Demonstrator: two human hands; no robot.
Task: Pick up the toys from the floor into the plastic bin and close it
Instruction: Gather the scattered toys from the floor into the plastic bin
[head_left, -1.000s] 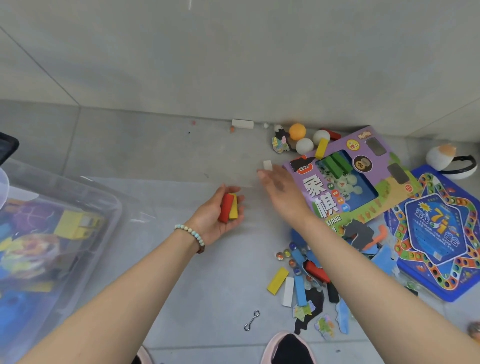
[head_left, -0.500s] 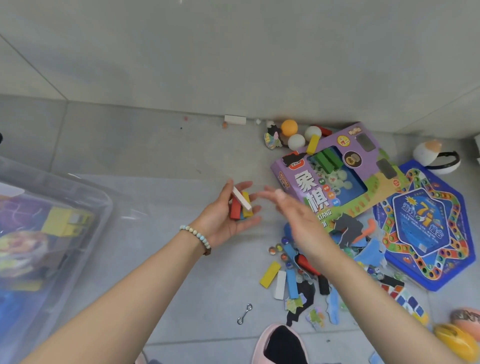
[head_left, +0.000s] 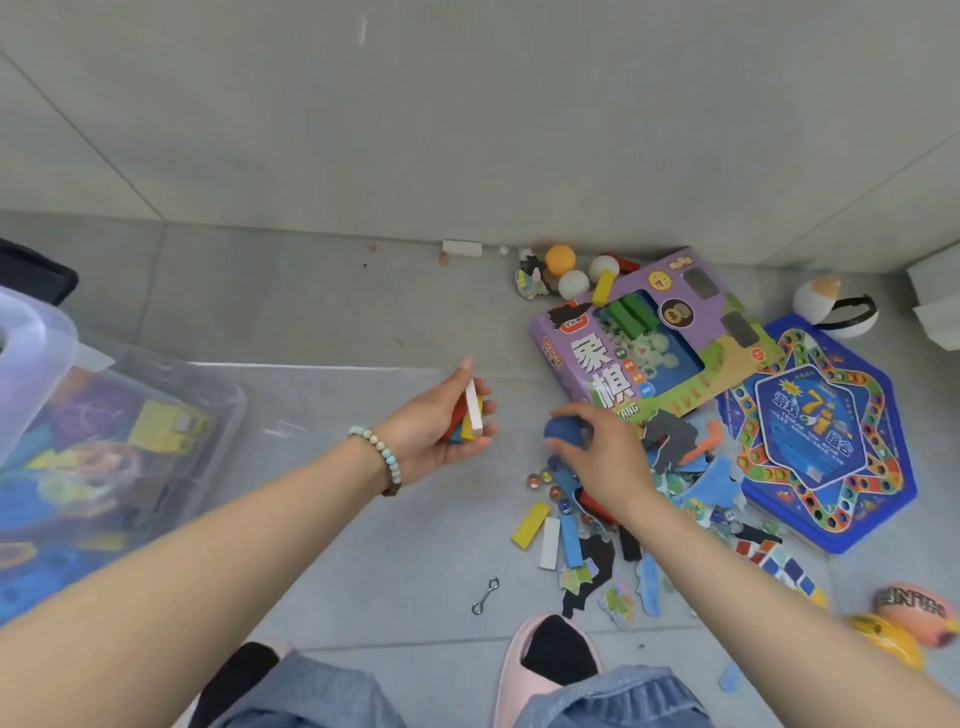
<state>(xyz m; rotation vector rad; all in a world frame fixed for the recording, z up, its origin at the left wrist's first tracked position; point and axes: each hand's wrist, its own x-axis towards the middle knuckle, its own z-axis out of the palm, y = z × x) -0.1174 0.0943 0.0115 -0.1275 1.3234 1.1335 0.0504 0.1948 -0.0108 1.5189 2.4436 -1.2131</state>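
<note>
My left hand (head_left: 441, 423) is held palm up above the floor and grips a small stack of wooden blocks (head_left: 469, 418): red, blue, yellow and a white one on top. My right hand (head_left: 605, 449) pinches a blue ball-like toy (head_left: 562, 431) just above a pile of blocks, marbles and puzzle pieces (head_left: 571, 525). The clear plastic bin (head_left: 171, 467) stands at the left, partly filled with toys, with its lid (head_left: 31, 358) leaning at its far left edge.
A purple chess game box (head_left: 649, 348) and a blue hexagonal board game (head_left: 826, 431) lie to the right. Balls (head_left: 571, 270) and a white block (head_left: 461, 248) sit along the wall. A metal hook (head_left: 485, 595) lies near my pink slipper (head_left: 550, 660). Two balls (head_left: 909, 618) rest at the lower right.
My right hand placed a white block onto the stack in my left hand, then dropped back to the pile and took hold of a blue toy.
</note>
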